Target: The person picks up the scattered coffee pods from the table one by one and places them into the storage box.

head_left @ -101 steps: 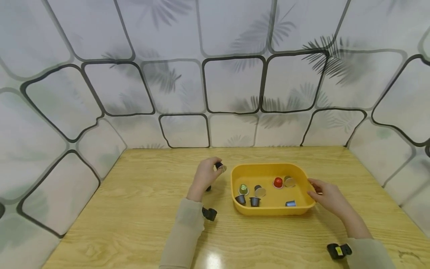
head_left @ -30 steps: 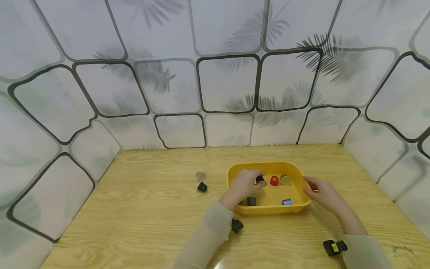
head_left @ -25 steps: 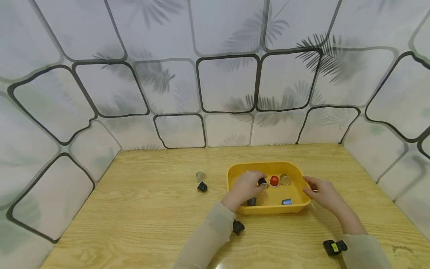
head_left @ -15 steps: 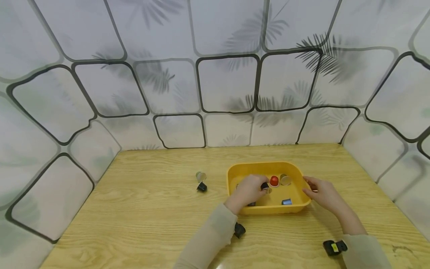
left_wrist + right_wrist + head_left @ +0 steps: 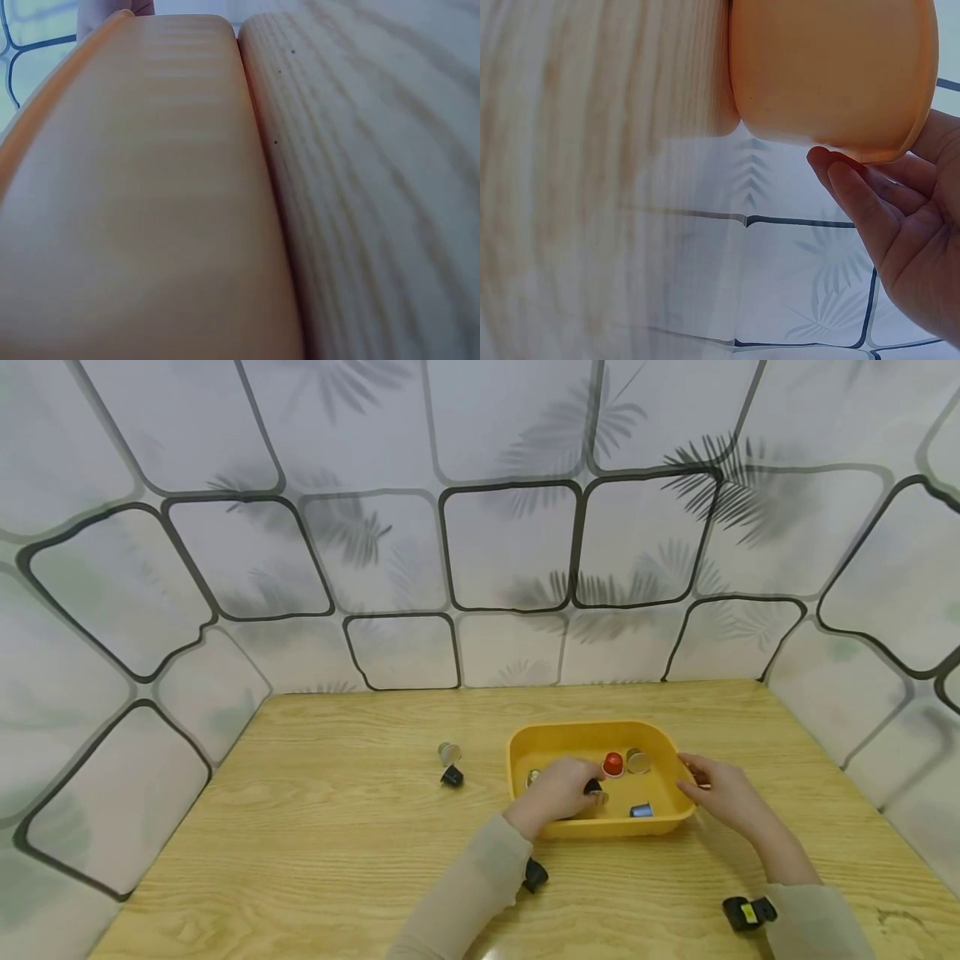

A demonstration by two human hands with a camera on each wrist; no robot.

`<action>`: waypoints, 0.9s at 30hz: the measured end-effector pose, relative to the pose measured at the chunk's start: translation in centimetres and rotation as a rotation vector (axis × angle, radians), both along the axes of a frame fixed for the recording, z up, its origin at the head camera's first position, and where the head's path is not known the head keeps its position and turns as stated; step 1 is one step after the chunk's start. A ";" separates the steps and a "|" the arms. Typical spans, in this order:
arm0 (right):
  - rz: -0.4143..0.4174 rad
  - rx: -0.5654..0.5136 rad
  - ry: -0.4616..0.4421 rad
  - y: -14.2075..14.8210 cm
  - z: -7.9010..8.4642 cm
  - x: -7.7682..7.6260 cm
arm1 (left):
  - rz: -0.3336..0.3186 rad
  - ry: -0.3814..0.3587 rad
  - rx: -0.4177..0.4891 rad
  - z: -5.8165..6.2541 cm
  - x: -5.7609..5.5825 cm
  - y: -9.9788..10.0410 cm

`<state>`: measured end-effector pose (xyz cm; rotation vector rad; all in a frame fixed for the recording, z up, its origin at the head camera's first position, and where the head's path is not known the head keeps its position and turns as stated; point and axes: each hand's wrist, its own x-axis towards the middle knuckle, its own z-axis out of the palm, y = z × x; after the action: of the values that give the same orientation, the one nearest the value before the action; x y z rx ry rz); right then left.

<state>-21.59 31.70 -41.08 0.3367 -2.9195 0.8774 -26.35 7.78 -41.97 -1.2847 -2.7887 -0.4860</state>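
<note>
A yellow plastic tray (image 5: 630, 828) stands on the wooden table with several coffee capsules in it. My left hand (image 5: 561, 788) is inside the tray and pinches a black coffee capsule (image 5: 592, 786) low over its floor. Right of that hand lie a red capsule (image 5: 612, 764), a capsule with its pale lid showing (image 5: 638, 762) and a blue capsule (image 5: 641, 811). A green capsule (image 5: 532, 777) is partly hidden behind the left hand. My right hand (image 5: 723, 793) grips the tray's right rim; in the right wrist view its fingers (image 5: 862, 214) lie against the tray end.
On the table left of the tray lie a pale green capsule (image 5: 448, 753) and a black capsule (image 5: 452, 776), close together. A patterned wall (image 5: 510, 647) stands behind the table (image 5: 337, 810). In the left wrist view the tray's side wall (image 5: 150, 187) fills much of the picture.
My left hand has carried the black capsule from the table left of the tray into the tray, then slightly right and toward the front. The right hand stays on the rim.
</note>
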 end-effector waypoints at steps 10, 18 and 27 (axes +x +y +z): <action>-0.002 0.001 0.004 0.1 -0.2 -0.1 | -0.023 -0.010 -0.086 0.2 0.3 0.0; -0.003 0.000 -0.006 0.1 -0.1 -0.2 | -0.019 -0.025 -0.130 0.0 0.2 0.1; -0.007 0.003 -0.008 0.1 -0.1 -0.1 | -0.013 -0.044 -0.154 -0.2 0.3 0.2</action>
<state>-21.71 31.79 -41.14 0.3241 -2.9281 0.8754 -26.07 7.96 -42.16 -1.3366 -2.9062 -0.3082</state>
